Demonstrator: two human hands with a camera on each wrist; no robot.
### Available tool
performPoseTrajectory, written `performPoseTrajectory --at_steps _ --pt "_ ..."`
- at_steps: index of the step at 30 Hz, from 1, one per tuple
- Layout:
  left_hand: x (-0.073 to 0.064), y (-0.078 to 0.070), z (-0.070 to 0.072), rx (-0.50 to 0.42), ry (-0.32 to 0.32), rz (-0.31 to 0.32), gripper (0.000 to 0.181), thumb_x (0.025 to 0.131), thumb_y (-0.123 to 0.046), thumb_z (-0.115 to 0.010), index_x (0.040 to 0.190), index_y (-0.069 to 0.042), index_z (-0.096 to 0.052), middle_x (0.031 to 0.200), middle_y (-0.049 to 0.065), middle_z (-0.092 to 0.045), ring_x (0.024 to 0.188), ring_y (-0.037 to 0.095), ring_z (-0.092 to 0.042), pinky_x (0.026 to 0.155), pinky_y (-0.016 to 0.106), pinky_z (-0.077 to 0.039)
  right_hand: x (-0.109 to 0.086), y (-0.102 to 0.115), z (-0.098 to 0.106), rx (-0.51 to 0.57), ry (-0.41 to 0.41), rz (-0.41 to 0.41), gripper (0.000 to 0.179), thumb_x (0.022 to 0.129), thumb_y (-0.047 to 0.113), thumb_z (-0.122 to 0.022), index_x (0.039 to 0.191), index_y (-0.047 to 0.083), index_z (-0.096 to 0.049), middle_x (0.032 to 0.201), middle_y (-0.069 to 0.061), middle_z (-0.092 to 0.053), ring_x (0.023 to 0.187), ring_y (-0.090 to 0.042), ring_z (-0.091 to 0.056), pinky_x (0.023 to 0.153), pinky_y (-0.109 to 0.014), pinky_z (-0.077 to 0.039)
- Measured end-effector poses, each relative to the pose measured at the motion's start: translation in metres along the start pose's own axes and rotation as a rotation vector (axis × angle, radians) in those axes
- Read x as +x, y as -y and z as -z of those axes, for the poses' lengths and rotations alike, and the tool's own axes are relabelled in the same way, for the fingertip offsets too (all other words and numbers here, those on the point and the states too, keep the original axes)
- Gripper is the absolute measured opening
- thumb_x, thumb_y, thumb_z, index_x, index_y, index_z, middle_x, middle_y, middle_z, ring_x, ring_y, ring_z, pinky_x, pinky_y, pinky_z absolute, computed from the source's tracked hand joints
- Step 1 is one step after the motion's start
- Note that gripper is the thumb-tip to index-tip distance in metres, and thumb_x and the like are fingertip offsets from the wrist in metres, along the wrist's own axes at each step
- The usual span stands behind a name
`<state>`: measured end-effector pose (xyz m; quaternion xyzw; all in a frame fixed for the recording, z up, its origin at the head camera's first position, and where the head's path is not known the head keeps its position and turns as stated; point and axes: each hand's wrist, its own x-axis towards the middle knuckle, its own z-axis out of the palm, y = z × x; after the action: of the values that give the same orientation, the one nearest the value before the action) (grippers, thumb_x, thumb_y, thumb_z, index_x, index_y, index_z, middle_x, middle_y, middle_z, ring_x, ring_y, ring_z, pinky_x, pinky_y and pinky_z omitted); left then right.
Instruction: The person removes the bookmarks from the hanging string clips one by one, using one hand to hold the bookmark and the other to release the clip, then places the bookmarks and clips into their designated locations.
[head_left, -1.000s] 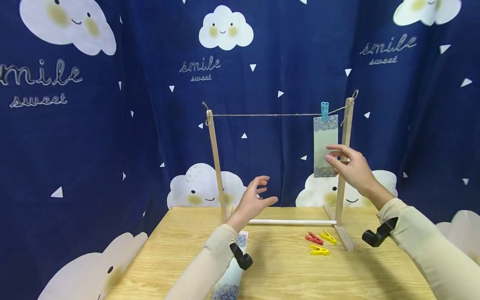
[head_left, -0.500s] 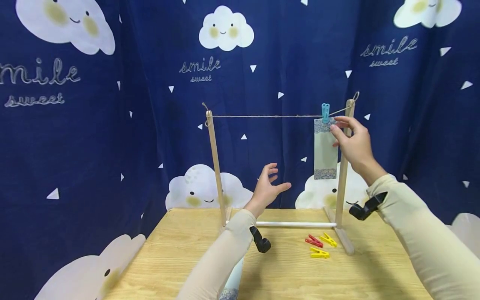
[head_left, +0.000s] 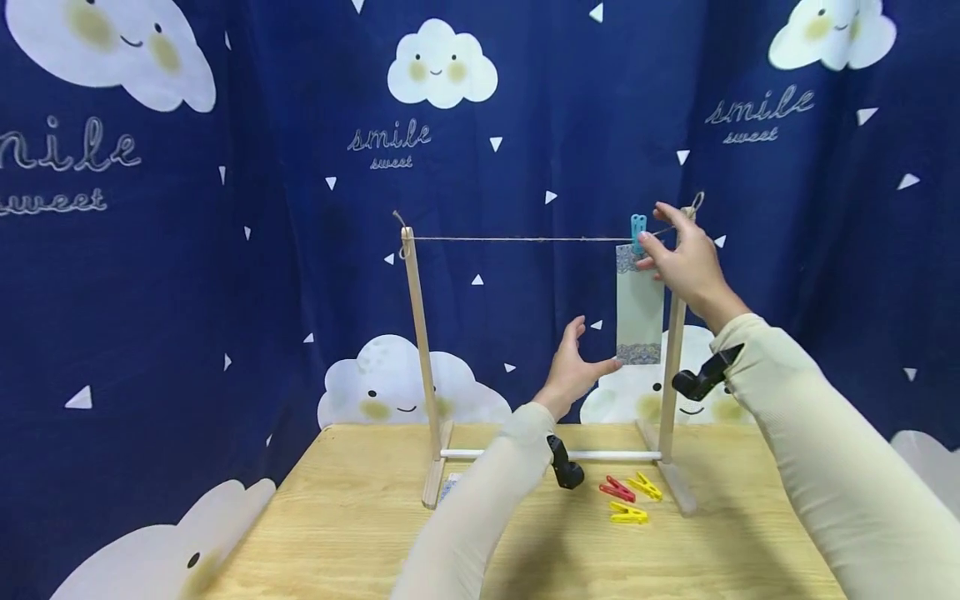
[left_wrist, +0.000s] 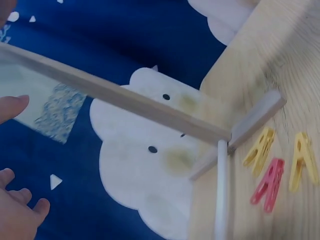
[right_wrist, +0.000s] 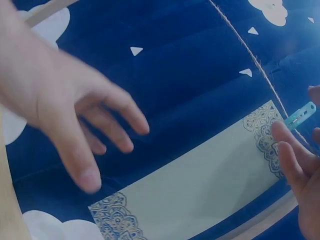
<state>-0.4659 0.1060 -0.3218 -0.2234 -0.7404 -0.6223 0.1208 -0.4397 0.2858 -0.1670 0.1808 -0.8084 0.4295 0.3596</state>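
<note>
A pale green paper strip (head_left: 639, 308) with blue lace-patterned ends hangs upright from a string (head_left: 517, 239), held by a light blue clothespin (head_left: 637, 223). My right hand (head_left: 692, 265) is raised beside the clothespin, thumb and index finger spread around it; no firm pinch shows. In the right wrist view the right fingers (right_wrist: 295, 150) lie close to the strip's top end. My left hand (head_left: 573, 372) is lower, fingers parted, thumb tip near the strip's bottom left corner. Whether that thumb touches the paper, I cannot tell.
Two wooden posts (head_left: 422, 333) and a white bottom rod (head_left: 611, 456) form the stand on the wooden table (head_left: 337, 517). A red clothespin (head_left: 617, 489) and two yellow clothespins (head_left: 628, 513) lie by its right foot. Another patterned strip (head_left: 450, 485) is mostly behind my left sleeve.
My right hand has risen from the strip's middle to the clothespin. My left hand has moved up and right toward the strip's lower end. The strip still hangs in place.
</note>
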Motion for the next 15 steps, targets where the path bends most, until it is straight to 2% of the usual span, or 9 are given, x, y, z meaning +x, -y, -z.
performPoseTrajectory --at_steps 5,9,12,15 --pt "0.005 0.005 -0.021 -0.012 -0.005 0.053 0.095 0.084 -0.016 -0.089 0.161 -0.023 -0.034 0.160 0.001 -0.041 0.146 0.023 -0.038 0.115 0.040 -0.040 0.007 -0.001 -0.002 0.022 0.100 -0.056 0.070 0.109 0.038 -0.050 0.167 0.016 -0.017 0.168 -0.011 -0.027 0.076 0.005 -0.068 0.066 -0.014 -0.056" --pt "0.008 0.005 -0.034 -0.029 0.019 0.057 0.090 0.085 -0.015 -0.088 0.159 -0.022 -0.037 0.155 0.002 -0.048 0.143 0.021 -0.043 0.113 0.037 -0.043 0.014 0.000 -0.001 0.053 0.130 -0.090 0.068 0.111 0.039 -0.045 0.166 0.012 -0.016 0.163 -0.019 -0.032 0.073 0.002 -0.069 0.064 -0.016 -0.057" --pt "0.008 0.004 -0.040 -0.051 0.018 0.035 0.080 0.085 -0.010 -0.087 0.152 -0.017 -0.045 0.140 0.005 -0.061 0.130 0.019 -0.055 0.105 0.033 -0.049 0.019 0.001 -0.001 0.071 0.150 -0.099 0.065 0.112 0.037 -0.042 0.165 0.008 -0.019 0.156 -0.025 -0.041 0.070 0.000 -0.069 0.061 -0.018 -0.056" --pt "0.007 0.004 -0.043 -0.063 0.011 -0.032 0.051 0.088 -0.002 -0.081 0.133 -0.007 -0.059 0.114 0.005 -0.072 0.104 0.013 -0.065 0.089 0.026 -0.054 0.023 0.002 -0.003 0.086 0.157 -0.099 0.060 0.113 0.033 -0.039 0.164 0.006 -0.023 0.150 -0.027 -0.048 0.069 -0.001 -0.067 0.058 -0.017 -0.054"
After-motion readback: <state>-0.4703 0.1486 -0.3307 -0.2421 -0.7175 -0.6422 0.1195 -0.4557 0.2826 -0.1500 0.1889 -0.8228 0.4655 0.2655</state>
